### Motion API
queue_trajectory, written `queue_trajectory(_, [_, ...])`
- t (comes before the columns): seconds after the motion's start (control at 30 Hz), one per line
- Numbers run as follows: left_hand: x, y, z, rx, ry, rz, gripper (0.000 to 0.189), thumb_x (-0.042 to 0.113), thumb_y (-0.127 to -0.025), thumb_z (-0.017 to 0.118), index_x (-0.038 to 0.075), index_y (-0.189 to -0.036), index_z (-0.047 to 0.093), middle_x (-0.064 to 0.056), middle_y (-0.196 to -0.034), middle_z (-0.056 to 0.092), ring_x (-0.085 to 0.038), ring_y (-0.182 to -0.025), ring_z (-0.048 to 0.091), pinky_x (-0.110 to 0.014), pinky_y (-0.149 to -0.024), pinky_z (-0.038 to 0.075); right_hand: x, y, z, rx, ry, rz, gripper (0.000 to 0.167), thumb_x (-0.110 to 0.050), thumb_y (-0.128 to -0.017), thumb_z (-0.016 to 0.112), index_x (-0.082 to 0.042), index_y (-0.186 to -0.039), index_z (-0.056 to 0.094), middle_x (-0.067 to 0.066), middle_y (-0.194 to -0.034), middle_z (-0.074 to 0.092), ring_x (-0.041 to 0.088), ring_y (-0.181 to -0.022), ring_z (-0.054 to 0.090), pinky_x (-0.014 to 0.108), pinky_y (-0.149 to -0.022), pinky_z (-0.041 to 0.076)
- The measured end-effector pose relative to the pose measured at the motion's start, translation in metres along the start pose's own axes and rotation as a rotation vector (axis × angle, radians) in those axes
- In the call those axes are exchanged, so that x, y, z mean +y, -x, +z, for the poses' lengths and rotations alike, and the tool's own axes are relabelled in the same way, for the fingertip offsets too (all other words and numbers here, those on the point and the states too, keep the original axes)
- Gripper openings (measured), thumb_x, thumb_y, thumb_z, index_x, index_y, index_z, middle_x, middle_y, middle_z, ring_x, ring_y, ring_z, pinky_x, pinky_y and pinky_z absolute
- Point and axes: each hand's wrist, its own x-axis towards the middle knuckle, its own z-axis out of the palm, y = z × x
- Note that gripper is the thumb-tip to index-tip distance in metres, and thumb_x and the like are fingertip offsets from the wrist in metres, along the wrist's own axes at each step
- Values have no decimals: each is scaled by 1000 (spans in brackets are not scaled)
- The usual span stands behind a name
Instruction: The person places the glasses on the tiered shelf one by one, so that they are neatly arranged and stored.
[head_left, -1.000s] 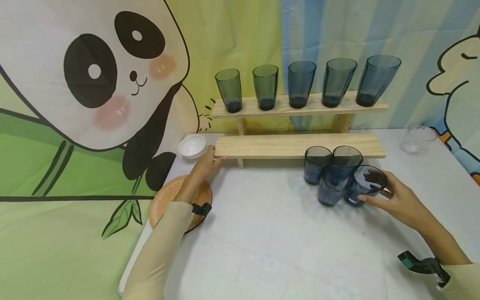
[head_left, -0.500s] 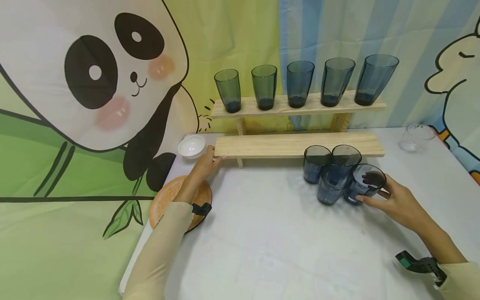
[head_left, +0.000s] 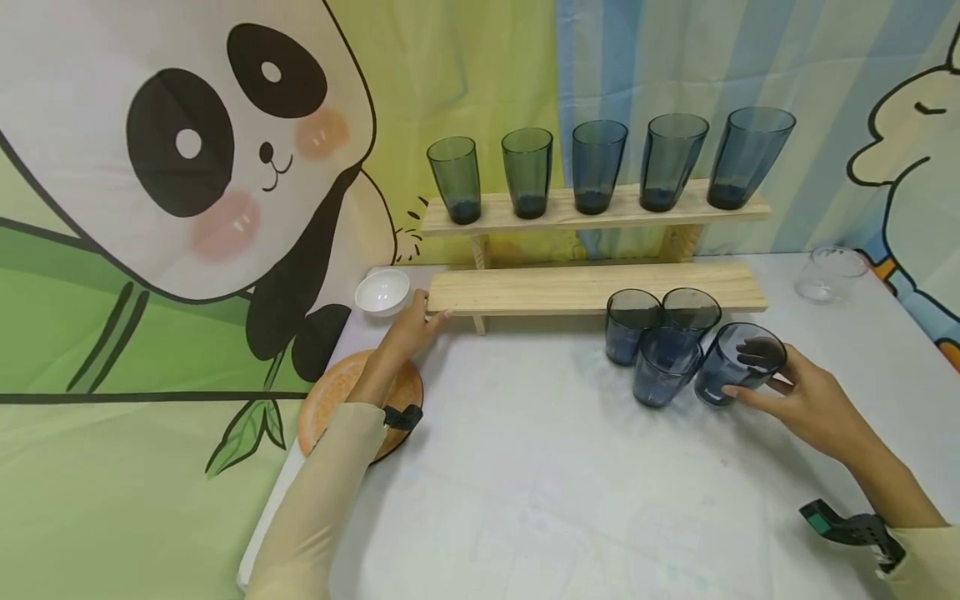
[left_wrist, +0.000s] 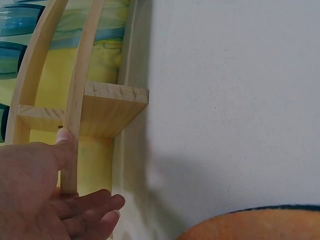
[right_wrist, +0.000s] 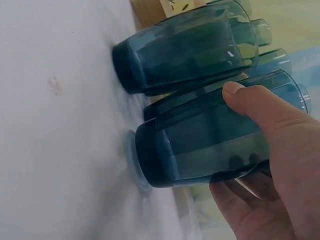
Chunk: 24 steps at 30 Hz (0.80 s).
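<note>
My right hand [head_left: 813, 408] grips a blue-grey drinking glass [head_left: 731, 371] around its side, thumb toward me and fingers behind. In the right wrist view this glass [right_wrist: 210, 137] leans slightly; whether its base is fully off the cloth I cannot tell. Just left of it, three similar glasses [head_left: 666, 379] stand clustered on the white table [head_left: 525, 467]. At the far left, my left hand [head_left: 411, 329] holds the end of the lower board of a two-tier wooden shelf [head_left: 540, 292]. The left wrist view shows the thumb against that board [left_wrist: 75, 115], with the other fingers past its end.
Several tinted glasses [head_left: 600, 167] stand in a row on the upper board. A clear glass [head_left: 828, 279] is at the back right. Beside my left arm are a white bowl [head_left: 382, 293] and an orange round plate [head_left: 408, 392]. Printed curtains [head_left: 487, 75] hang behind.
The glass in my right hand has shifted a little right, away from the cluster, and tilted. My left hand keeps its hold on the shelf end.
</note>
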Motion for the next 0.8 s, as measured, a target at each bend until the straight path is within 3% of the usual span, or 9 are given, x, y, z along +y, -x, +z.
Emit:
queue_trajectory(0.03, [0,-1,0,2,0,2,58,41,-110,55,2,-147,33,-34,-143,54,-44,-121,60,-58,-104,48,1,0,-3,5,6,12,85,-35,-90,87,0,-152,42,30,-141,55,5,-133,54,-5,-85,37])
queue_trajectory(0.17, [0,-3,1,2,-5,3,59,41,-110,55,1,-147,33,-34,-143,54,-44,-121,60,-57,-103,49,-1,-2,-14,23,45,65,89,-37,-91,86,3,-154,38,34,-143,51,60,-132,49,13,-91,50])
queue_trajectory(0.27, [-1,-4,1,-2,-11,2,59,41,-110,55,1,-147,33,-34,-142,55,-43,-121,60,-57,-104,48,-2,-6,-23,51,69,93,89,-40,-91,85,4,-153,38,36,-145,50,64,-131,49,30,-91,52])
queue_trajectory(0.43, [-1,-4,-1,-6,1,1,60,41,-110,55,0,-148,32,-34,-144,53,-44,-124,59,-58,-105,48,-7,-14,-39,122,79,101,86,-39,-93,83,4,-154,39,37,-148,48,64,-135,45,24,-96,46])
queue_trajectory(0.5, [0,-4,-1,-9,1,-5,61,42,-110,55,0,-149,32,-34,-144,53,-45,-125,59,-58,-106,48,-10,-18,-45,149,84,105,86,-37,-95,81,5,-156,37,39,-149,46,65,-137,43,33,-103,45])
queue_trajectory(0.6, [1,-3,-1,-9,-4,-12,62,42,-110,56,0,-149,32,-34,-144,53,-45,-125,59,-58,-106,48,-13,-26,-52,190,89,100,86,-35,-96,79,4,-158,35,39,-149,47,64,-138,42,31,-106,42])
queue_trajectory(0.67, [1,-3,0,-6,-7,-9,61,41,-110,56,0,-148,33,-34,-144,53,-45,-126,59,-58,-106,48,-17,-33,-56,210,79,79,83,-32,-98,77,4,-159,34,39,-148,46,65,-139,40,42,-112,39])
queue_trajectory(0.73, [1,-3,0,-2,-11,-4,60,40,-110,56,0,-147,33,-34,-144,53,-45,-127,59,-58,-106,48,-18,-41,-60,228,77,55,79,-32,-98,77,1,-158,37,33,-147,46,63,-139,43,38,-116,38])
queue_trajectory(0.8, [0,-3,-1,-3,-13,-5,60,40,-110,56,0,-148,33,-34,-144,53,-45,-126,59,-58,-106,48,-20,-50,-63,228,59,27,73,-29,-99,75,2,-156,40,32,-146,44,63,-137,43,55,-118,36])
